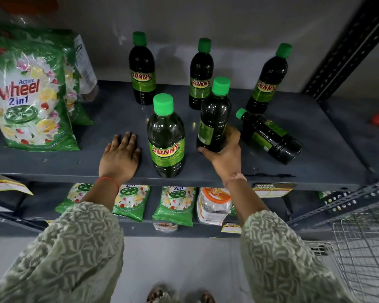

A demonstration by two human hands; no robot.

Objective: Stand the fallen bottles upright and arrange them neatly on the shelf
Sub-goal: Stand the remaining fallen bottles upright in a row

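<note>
Dark bottles with green caps and green "SUNNY" labels are on a grey metal shelf [109, 119]. Three stand upright along the back: one at the left [142, 71], one in the middle [200, 75], one at the right [268, 82]. Another upright bottle [166, 138] stands at the front. My right hand [224, 154] grips the base of a bottle [214, 119], held upright with its label turned away. One bottle [269, 136] lies on its side at the right, cap pointing left. My left hand [120, 156] rests flat on the shelf, left of the front bottle.
Green "Wheel" detergent bags [31, 95] stand at the shelf's left end. The shelf below holds smaller detergent packets [175, 204] and a clear packet [213, 204]. A perforated metal upright [346, 47] rises at the right, and a wire basket [363, 248] sits at the lower right.
</note>
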